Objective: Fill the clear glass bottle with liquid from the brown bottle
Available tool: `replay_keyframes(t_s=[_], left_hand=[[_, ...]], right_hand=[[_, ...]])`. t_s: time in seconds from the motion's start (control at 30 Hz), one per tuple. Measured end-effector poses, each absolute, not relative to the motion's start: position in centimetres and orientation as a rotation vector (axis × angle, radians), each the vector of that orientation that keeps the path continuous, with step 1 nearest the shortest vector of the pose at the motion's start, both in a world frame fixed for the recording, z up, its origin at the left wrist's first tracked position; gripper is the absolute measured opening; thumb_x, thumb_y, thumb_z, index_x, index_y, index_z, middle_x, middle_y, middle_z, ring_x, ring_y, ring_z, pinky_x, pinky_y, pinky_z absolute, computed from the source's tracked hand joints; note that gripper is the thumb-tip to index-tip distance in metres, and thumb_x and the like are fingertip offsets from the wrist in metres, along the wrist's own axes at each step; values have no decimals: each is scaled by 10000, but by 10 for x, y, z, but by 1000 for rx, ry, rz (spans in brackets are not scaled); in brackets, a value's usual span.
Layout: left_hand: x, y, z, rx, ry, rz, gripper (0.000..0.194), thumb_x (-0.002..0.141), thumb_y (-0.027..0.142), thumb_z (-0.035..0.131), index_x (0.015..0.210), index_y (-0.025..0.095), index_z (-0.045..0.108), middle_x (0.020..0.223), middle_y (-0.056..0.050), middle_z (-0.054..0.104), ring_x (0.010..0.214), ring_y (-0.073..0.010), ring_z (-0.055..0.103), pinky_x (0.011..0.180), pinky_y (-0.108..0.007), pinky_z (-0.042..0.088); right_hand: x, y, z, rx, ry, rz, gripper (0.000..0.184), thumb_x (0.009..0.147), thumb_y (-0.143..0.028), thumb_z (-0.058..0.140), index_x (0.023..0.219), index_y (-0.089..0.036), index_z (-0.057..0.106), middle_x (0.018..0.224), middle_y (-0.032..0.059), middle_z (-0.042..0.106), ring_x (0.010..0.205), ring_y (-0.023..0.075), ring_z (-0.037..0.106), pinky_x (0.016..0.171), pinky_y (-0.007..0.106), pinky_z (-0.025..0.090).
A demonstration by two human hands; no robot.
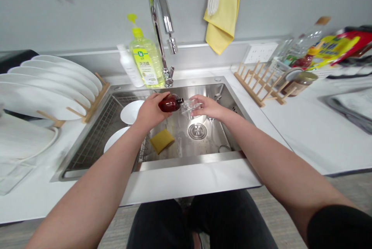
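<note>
Over the steel sink (186,159), my left hand (151,111) is closed round a small dark red bottle (170,104), tipped on its side with its mouth pointing right. My right hand (207,106) grips a small clear glass (192,105) held right at the bottle's mouth. Both hands hover above the drain (197,130). A yellow sponge (162,140) lies on the sink floor below my left wrist.
Two white dishes (130,111) rest on a wire rack in the sink's left half. The tap (162,20), a yellow-green dish soap bottle (145,59) and a white bottle (129,66) stand behind. White plates (49,82) fill a wooden rack at left; an empty wooden rack (261,84) and jars stand at right.
</note>
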State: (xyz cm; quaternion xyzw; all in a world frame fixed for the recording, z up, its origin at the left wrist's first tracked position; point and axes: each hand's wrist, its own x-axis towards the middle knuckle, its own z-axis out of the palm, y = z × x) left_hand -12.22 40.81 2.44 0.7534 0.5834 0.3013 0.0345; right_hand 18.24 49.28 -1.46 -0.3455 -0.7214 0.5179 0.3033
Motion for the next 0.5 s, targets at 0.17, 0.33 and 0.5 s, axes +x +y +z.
replay_keyframes(t_s=[0.17, 0.33, 0.5], left_hand=[[-121, 407, 26, 2338, 1798, 892, 848, 786, 343, 937, 1601, 270, 712, 1426, -110, 768, 1285, -369, 759, 1189, -492, 596], [-121, 406, 26, 2348, 1796, 889, 832, 803, 357, 915, 1605, 268, 712, 1434, -112, 766, 1287, -363, 757, 1178, -480, 598], [-122, 407, 25, 2368, 1803, 888, 811, 824, 370, 894, 1610, 277, 714, 1457, -114, 762, 1298, -366, 755, 1176, -489, 603]], right_hand=[[181, 494, -17, -909, -1911, 1369, 662, 668, -316, 1042, 1265, -261, 760, 1147, 30, 780, 1098, 291, 776, 1060, 501, 654], [181, 494, -17, -923, -1922, 1364, 656, 670, -307, 1044, 1265, -265, 770, 1155, 40, 785, 1104, 289, 772, 1038, 476, 658], [182, 493, -16, -938, -1933, 1370, 667, 671, -306, 1048, 1274, -268, 766, 1154, 38, 778, 1073, 283, 771, 1058, 492, 646]])
